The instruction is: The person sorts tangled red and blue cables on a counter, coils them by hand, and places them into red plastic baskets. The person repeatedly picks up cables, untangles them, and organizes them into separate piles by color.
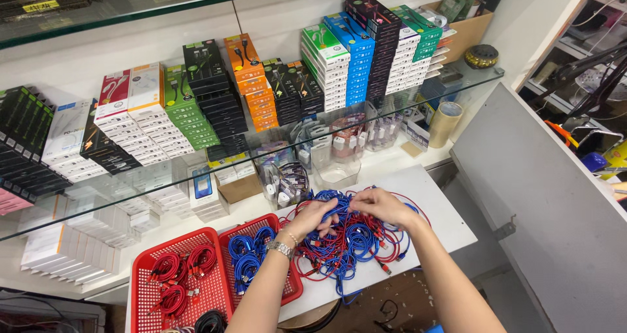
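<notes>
Both the left hand (313, 217) and right hand (382, 206) gripped blue strands in the tangled red-and-blue cable pile (353, 238) on the white table (437, 222), mid-untangling; freeing one cable likely needed careful teasing.

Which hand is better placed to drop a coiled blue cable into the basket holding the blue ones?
Probably the left hand: it sits on the tangled cable pile right beside the red basket of blue coils. The right hand is on the pile's far side.
</notes>
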